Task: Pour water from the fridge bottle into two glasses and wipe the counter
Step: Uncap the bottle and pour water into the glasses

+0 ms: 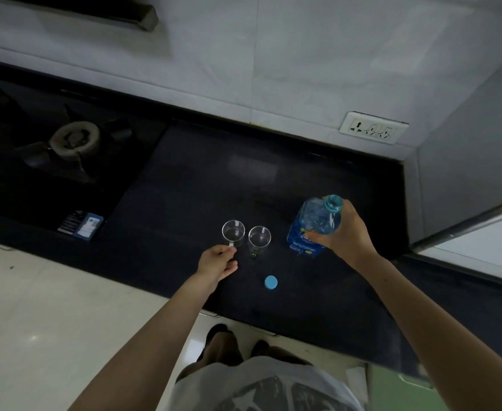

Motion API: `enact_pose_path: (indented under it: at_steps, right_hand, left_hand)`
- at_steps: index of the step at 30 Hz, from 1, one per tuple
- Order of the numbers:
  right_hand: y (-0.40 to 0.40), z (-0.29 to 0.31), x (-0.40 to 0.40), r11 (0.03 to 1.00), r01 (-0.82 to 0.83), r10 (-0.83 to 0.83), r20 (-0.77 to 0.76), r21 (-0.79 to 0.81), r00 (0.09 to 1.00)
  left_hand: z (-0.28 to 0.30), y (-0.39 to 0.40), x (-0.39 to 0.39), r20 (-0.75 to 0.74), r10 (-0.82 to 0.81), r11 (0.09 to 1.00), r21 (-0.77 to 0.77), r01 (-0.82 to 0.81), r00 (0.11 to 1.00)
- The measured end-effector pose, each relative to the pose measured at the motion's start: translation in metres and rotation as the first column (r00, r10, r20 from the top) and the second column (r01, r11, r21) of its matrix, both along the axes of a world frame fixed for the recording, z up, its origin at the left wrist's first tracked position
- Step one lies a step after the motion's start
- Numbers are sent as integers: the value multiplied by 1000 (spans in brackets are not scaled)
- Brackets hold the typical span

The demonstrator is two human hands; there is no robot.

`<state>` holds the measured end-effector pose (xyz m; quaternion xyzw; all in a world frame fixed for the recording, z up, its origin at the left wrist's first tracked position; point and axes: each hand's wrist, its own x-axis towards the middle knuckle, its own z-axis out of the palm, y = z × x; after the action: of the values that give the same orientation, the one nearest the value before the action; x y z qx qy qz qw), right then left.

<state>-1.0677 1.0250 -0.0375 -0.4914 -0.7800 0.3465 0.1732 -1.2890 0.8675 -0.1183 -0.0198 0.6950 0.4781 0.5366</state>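
Your clear blue-tinted plastic water bottle (315, 225) with the blue label stands at the right of the black stone counter (202, 179), uncapped, its open neck leaning slightly toward the back. Your right hand (343, 232) grips its shoulder, fingers wrapped round the body. Its round light-blue cap (270, 282) lies flat on the counter, nearer you and apart from everything else.

Just left of the bottle stand two small clear glasses side by side, close but whether touching is hard to tell. Your left hand (218, 262) pinches the handle of the left glass (233, 232), fingers curled on it; the right glass (259, 237) stands free. How much water either holds cannot be read from here — both look clear.

You appear to be in the pouring step. Next, lift and tip the bottle over a rim — slowly, since the mouth is wide and the glasses narrow. No cloth is in view for the wiping.

Further left sit a small blue box (81, 226) and the gas burner (74, 139).
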Motion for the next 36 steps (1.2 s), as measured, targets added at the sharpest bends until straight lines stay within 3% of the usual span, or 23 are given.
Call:
enact_pose_path:
  at_steps: [4, 13, 21, 28, 36]
  right_hand:
    - [0, -1, 0, 1000, 7, -7, 3, 1, 1000]
    - [0, -13, -1, 998, 33, -37, -79, -54, 996]
    - [-4, -8, -1, 996, 22, -31, -109, -87, 994]
    - [-13, 3, 4, 984, 153, -170, -218, -93, 961]
    - [-17, 75, 20, 988, 116, -101, -145, 97, 984]
  left_hand:
    - [-1, 4, -1, 35, 45, 999, 15, -45, 998]
    - [11, 1, -9, -132, 24, 987, 159, -3, 991]
    - [66, 15, -17, -283, -157, 940, 252, 231, 946]
    - [117, 31, -6, -418, -291, 835, 327, 441, 861]
    - [164, 47, 12, -506, -409, 702, 357, 616, 759]
